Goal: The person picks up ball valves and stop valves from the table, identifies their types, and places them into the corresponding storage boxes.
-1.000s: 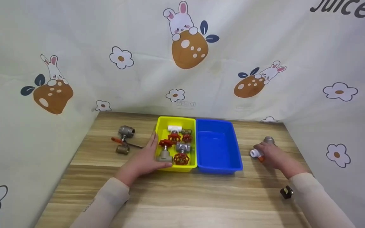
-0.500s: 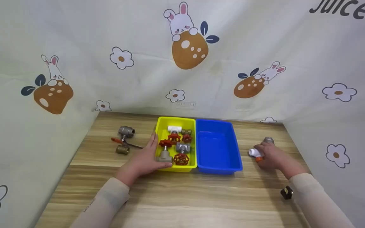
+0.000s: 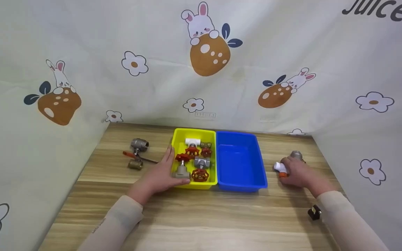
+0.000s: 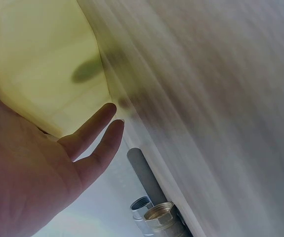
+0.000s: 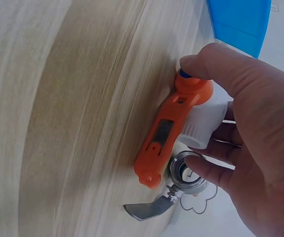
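Now, right hand (image 3: 297, 172): thumb and fingers clamped on the white valve (image 5: 208, 121), the thumb at the hub of its orange handle (image 5: 161, 131).
White valve's place: on the right of the table (image 3: 222, 219), well apart from the blue bin (image 3: 239, 164).
Metal valve (image 3: 296, 154): just beyond the white valve; whether a finger touches it, I cannot tell.
Left hand (image 3: 159, 176): fingers straight and apart against the left side of the yellow bin (image 3: 177, 139), thumb across its near corner.
Yellow bin's load: four taps with red wheels (image 3: 192, 150), lying down.
Bins: side by side, blue to the right of yellow.
Left of the bins: a silver valve (image 3: 139, 144) and a brass valve (image 3: 135, 164), close together.
Near the right sleeve (image 3: 344, 209): a small black object (image 3: 314, 212).
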Demonstrator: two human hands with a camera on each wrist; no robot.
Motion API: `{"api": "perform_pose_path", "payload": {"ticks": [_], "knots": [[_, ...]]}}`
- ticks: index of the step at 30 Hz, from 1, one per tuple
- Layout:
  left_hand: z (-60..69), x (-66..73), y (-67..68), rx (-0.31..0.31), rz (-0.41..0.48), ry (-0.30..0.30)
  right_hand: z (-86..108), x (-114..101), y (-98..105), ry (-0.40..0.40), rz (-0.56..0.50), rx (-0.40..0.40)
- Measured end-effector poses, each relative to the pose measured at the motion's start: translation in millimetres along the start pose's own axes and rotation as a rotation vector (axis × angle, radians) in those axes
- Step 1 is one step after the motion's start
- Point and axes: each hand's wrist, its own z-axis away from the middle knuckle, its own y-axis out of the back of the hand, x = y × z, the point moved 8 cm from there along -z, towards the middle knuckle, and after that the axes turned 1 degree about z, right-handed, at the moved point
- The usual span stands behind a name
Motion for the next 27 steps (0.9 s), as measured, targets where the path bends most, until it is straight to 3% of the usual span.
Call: {"api": "perform_pose_path", "payload": {"ticks": [17,27], "knots": [[-2.3,-4.5,-1.6,-0.010,0.031,0.012,-5.5,4.4,-7.1,-0.064,0.022,-0.096],[-2.1,-5.3,-1.7,-0.011,0.036,0.023,-6.8,7.6,-9.2,-0.091,0.023,-0.104]]}}
